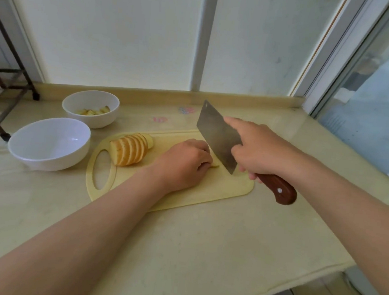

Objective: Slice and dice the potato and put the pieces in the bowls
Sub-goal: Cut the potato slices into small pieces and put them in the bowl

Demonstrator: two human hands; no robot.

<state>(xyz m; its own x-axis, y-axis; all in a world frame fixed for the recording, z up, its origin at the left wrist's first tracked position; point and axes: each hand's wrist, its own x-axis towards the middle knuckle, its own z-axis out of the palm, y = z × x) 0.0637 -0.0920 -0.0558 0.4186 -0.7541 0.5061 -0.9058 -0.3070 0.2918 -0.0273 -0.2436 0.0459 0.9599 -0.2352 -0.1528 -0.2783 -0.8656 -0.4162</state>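
Bowls first: 2 white ones stand on the table [204, 251] left of the board, the near bowl [48, 144] and the far bowl [90, 107], and the far one holds a few cut potato bits [94, 112]. 1 yellow cutting board [208, 194] lies in the middle, its handle hole toward the bowls.

On it I see 1 row of potato slices [130, 151], packed too tightly for a sure count. The row's long axis runs from near left to far right, and the slices lean on one another.

1 knife [217, 137], broad-bladed, stands on its edge over the right part of the board, tip pointing away and to the left, brown handle [278, 190] pointing back to the right. The right hand [257, 149] has its grip clamped round that handle, forefinger stretched out along the blade.

The left hand [185, 163] has its fingers curled down over 1 potato piece [214, 166] in a closed grip, pressing it to the board. Only a pale sliver of it shows, poking out from under the fingertips, just beside the blade's lower edge. The row of slices sits well left of both hands, untouched.
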